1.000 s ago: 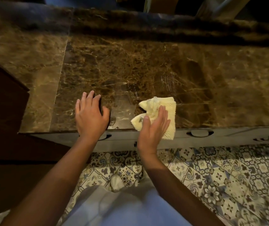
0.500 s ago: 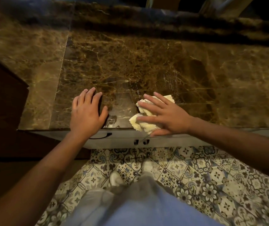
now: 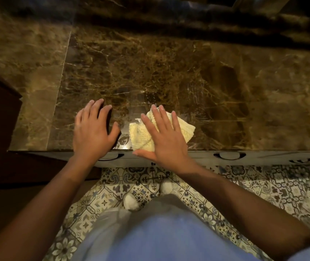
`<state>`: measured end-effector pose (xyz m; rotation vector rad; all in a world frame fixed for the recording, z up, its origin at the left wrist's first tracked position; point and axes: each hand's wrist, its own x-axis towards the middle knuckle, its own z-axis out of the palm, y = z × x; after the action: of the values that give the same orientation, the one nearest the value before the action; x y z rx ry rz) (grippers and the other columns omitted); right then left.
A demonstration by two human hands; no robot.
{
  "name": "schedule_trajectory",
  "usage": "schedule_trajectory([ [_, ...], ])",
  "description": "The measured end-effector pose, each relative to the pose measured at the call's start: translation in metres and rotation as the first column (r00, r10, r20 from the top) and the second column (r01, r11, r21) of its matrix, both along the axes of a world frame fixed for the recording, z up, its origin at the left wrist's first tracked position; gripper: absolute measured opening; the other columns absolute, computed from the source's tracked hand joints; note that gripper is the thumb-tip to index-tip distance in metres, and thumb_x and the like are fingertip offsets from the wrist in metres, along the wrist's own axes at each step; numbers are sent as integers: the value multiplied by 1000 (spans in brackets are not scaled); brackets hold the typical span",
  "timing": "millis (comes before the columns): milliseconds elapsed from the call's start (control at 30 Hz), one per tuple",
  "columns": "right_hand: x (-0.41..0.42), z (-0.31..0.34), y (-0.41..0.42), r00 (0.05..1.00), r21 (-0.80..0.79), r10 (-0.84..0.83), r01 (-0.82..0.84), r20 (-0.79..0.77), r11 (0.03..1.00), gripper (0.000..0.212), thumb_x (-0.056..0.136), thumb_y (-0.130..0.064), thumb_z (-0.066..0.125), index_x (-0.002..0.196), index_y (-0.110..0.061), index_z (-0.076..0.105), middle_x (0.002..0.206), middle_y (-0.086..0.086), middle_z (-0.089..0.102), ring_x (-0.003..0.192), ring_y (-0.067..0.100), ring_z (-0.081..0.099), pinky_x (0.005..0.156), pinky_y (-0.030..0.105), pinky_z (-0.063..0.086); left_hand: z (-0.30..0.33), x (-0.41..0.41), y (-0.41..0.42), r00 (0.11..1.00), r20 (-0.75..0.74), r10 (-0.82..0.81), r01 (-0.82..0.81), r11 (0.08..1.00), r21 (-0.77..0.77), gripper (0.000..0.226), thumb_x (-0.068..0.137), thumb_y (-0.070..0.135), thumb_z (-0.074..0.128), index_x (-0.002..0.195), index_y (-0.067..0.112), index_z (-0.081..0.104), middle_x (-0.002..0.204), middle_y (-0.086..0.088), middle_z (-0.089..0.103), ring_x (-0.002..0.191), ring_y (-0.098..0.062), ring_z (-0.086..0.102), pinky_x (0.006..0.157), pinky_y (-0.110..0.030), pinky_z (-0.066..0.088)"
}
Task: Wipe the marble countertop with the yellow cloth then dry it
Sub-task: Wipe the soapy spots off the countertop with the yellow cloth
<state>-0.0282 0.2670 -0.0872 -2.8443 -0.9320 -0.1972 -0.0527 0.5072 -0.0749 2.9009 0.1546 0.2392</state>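
Compared with half a second ago, the right hand [image 3: 164, 140] is no longer lying across the cloth [image 3: 180, 129] from the right with its forearm running along the counter edge; it is now reaching from the near side, fingers pointing away from the person and slightly left. The cloth is sitting in much the same place (near the front edge of the counter [image 3: 169, 72]), though more of it is now showing to the right of the hand. The left hand [image 3: 94, 130] is staying where it was.

The right hand is lying flat on the cloth with straight, spread fingers, pressing and not gripping; its thumb is reaching out leftward along the counter's front edge. The left hand is resting palm down on the marble just left of the cloth, fingers slightly bent, holding nothing, and not touching the cloth.

The cloth is pale yellow, bunched and folded. A glossy patch is showing on the marble between the two hands (wet or merely reflective: cannot tell).

No containers are appearing in view. Below the counter edge, drawer fronts [image 3: 225, 157] with curved handles are showing, closed. Patterned floor tile [image 3: 263, 185] is lying beneath.
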Motion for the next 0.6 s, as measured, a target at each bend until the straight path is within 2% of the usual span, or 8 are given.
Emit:
schedule_trajectory([
  [100, 12, 6, 14, 992, 48, -104, 108, -71, 993, 99, 88, -86, 36, 164, -25, 18, 173, 14, 5, 160, 31, -2, 126, 61, 3, 2, -1, 0, 1000, -8, -1, 0, 1000, -16, 59, 97, 50, 44, 145, 17, 50, 160, -12, 45, 153, -33, 33, 121, -55, 26],
  [200, 38, 13, 19, 969, 61, -224, 231, -104, 971, 84, 95, -78, 35, 162, -27, 26, 173, 14, 10, 160, 33, 1, 126, 60, 2, 5, -1, -1, 1000, -21, 2, -3, 999, -32, 59, 98, 50, 44, 146, 16, 51, 160, -12, 44, 153, -32, 32, 123, -54, 24],
  [300, 60, 19, 7, 926, 88, -366, 374, -90, 923, 56, 103, -56, 43, 150, -28, 48, 167, 16, 30, 155, 38, 22, 123, 56, 18, 7, -2, -2, 999, -37, -2, 0, 1000, -31, 59, 98, 50, 43, 147, 16, 51, 161, -11, 44, 154, -32, 31, 124, -53, 23],
  [367, 67, 24, -5, 914, 101, -405, 405, -28, 908, 42, 100, -39, 56, 139, -25, 58, 156, 16, 46, 142, 38, 42, 111, 50, 33, 9, -2, -3, 999, -47, 6, -7, 999, -32, 60, 98, 50, 43, 147, 16, 51, 161, -11, 44, 154, -32, 31, 124, -53, 23],
  [500, 72, 37, -42, 924, 189, -380, 381, -44, 905, 47, 87, -13, 68, 131, -27, 62, 133, 9, 60, 114, 35, 55, 91, 45, 43, 11, -4, -2, 999, -52, 2, -4, 999, -41, 59, 99, 50, 43, 148, 17, 50, 162, -11, 43, 155, -32, 30, 124, -54, 24],
  [600, 82, 50, -103, 860, 317, -510, 487, -12, 814, 49, 89, -22, 69, 134, -31, 54, 127, 3, 63, 111, 28, 55, 84, 38, 46, 10, -3, -3, 999, -50, 6, -8, 999, -42, 60, 99, 51, 43, 147, 17, 51, 162, -11, 44, 154, -32, 31, 124, -55, 25],
])
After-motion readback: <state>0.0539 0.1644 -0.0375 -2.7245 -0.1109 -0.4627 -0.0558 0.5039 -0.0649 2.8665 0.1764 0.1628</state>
